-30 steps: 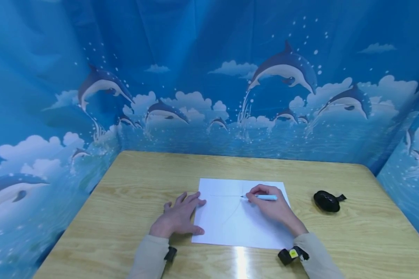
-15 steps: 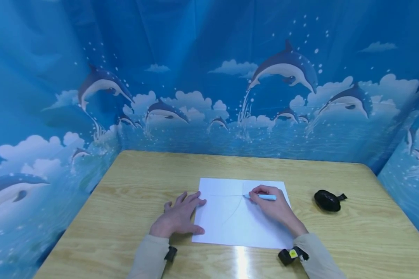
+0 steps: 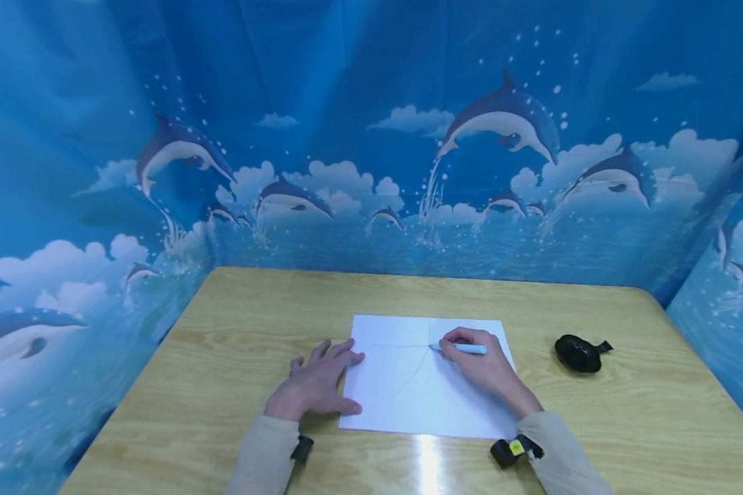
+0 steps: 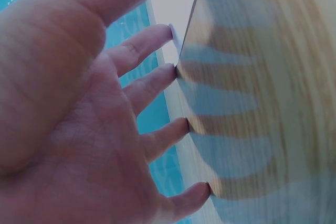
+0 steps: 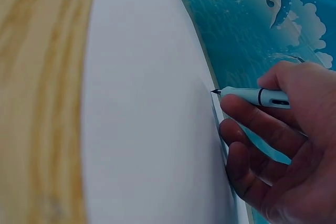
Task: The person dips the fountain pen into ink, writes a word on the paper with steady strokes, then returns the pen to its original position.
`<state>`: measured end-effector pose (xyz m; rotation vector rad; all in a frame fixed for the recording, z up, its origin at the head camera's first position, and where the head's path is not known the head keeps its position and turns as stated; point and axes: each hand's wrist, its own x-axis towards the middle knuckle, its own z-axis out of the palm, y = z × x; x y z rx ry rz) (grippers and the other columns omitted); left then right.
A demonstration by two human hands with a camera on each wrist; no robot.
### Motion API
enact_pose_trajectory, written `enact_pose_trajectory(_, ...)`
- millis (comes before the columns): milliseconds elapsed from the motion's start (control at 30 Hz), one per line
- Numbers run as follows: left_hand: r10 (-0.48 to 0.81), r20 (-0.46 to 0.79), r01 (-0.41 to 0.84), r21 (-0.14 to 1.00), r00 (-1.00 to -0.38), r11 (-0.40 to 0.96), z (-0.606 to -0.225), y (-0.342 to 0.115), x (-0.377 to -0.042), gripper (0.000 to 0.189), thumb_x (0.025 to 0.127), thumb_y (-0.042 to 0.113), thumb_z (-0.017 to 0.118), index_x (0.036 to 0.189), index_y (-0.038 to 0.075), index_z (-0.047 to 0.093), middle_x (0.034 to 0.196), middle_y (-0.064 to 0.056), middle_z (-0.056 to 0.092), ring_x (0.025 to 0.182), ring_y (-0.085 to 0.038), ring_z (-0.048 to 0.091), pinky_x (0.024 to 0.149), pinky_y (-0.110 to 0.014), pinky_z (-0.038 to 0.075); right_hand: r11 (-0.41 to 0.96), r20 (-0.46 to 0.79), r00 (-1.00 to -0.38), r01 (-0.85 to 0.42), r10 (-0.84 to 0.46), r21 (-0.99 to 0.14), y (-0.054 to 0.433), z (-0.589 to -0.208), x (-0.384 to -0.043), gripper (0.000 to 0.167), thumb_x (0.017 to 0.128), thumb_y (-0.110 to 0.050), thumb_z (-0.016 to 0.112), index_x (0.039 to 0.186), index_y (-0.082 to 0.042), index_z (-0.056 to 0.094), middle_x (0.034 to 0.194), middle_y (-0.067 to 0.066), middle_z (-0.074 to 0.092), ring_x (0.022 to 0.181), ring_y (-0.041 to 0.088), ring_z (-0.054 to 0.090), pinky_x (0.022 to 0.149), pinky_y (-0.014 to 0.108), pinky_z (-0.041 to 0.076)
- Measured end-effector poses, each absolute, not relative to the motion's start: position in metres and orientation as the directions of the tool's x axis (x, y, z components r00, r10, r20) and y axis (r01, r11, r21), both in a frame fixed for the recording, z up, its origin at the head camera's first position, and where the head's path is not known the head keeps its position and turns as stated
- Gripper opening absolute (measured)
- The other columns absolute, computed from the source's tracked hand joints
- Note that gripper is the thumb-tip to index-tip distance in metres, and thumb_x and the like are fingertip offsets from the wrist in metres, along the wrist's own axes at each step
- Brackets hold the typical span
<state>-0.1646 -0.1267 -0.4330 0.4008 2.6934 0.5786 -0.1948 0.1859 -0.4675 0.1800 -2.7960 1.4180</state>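
Note:
A white sheet of paper point(image 3: 378, 405) lies on the wooden table, bearing a thin horizontal line, a faint vertical one and a curve. My right hand point(image 3: 479, 361) pinches a light blue fountain pen point(image 3: 470, 349) between thumb and fingers. The nib point(image 5: 216, 91) is right at the paper, where the drawn lines come together. In the right wrist view the lower fingers are curled under the pen. My left hand point(image 3: 316, 388) is spread at the sheet's left edge, with its thumb and a couple of fingertips on the paper and the others on the table.
To the right of the paper sits a glossy black rounded object point(image 3: 578, 354) with a short tab. The wooden table point(image 3: 254, 309) reaches back to a blue dolphin-print curtain point(image 3: 359, 137). Black wrist cameras are strapped over both sleeves.
My right hand has shifted slightly to the right with the pen, and more of the drawn lines shows beside the nib. The left hand stays in place.

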Motion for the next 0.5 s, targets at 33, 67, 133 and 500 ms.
enact_pose_trajectory(33, 0.342, -0.281, 0.197, 0.439, -0.897, 0.877, -0.4326, -0.1267, -0.1647, 0.084, 0.076, 0.046, 0.088, 0.149, 0.026, 0.052, 0.170, -0.001, 0.029, 0.157, -0.042, 0.018, 0.114, -0.083, 0.015, 0.589, 0.055, -0.993, -0.106, -0.104, -0.801, 0.1857, -0.4668, -0.1947, 0.015, 0.098, -0.030, 0.069, 0.102, -0.018, 0.078, 0.101, -0.003, 0.078, 0.095, 0.013, 0.068, 0.081, 0.026, 0.053)
enact_pose_trajectory(67, 0.341, -0.281, 0.196, 0.439, -0.897, 0.877, -0.4326, -0.1267, -0.1650, 0.083, 0.076, 0.046, 0.088, 0.149, 0.026, 0.053, 0.170, -0.001, 0.029, 0.157, -0.042, 0.018, 0.114, -0.083, 0.015, 0.593, 0.058, -0.993, -0.109, -0.106, -0.798, 0.1856, -0.4664, -0.1948, 0.015, 0.097, -0.029, 0.069, 0.102, -0.018, 0.078, 0.101, -0.002, 0.078, 0.094, 0.013, 0.068, 0.080, 0.026, 0.053)
enact_pose_trajectory(133, 0.341, -0.281, 0.197, 0.437, -0.897, 0.878, -0.4323, -0.1267, -0.1651, 0.084, 0.076, 0.046, 0.088, 0.149, 0.026, 0.052, 0.170, -0.001, 0.029, 0.157, -0.042, 0.018, 0.114, -0.083, 0.015, 0.596, 0.055, -0.993, -0.106, -0.104, -0.796, 0.1849, -0.4653, -0.1949, 0.013, 0.097, -0.027, 0.070, 0.101, -0.017, 0.078, 0.099, -0.002, 0.078, 0.090, 0.012, 0.067, 0.076, 0.024, 0.053)
enact_pose_trajectory(500, 0.333, -0.286, 0.191, 0.429, -0.898, 0.883, -0.4325, -0.1257, -0.1645, 0.084, 0.076, 0.046, 0.088, 0.149, 0.026, 0.053, 0.170, -0.002, 0.030, 0.157, -0.043, 0.018, 0.114, -0.083, 0.015, 0.593, 0.034, -0.991, -0.107, -0.133, -0.798, 0.1878, -0.4628, -0.1925, 0.009, 0.094, -0.017, 0.069, 0.096, -0.013, 0.077, 0.087, -0.001, 0.076, 0.075, 0.013, 0.063, 0.065, 0.022, 0.051)
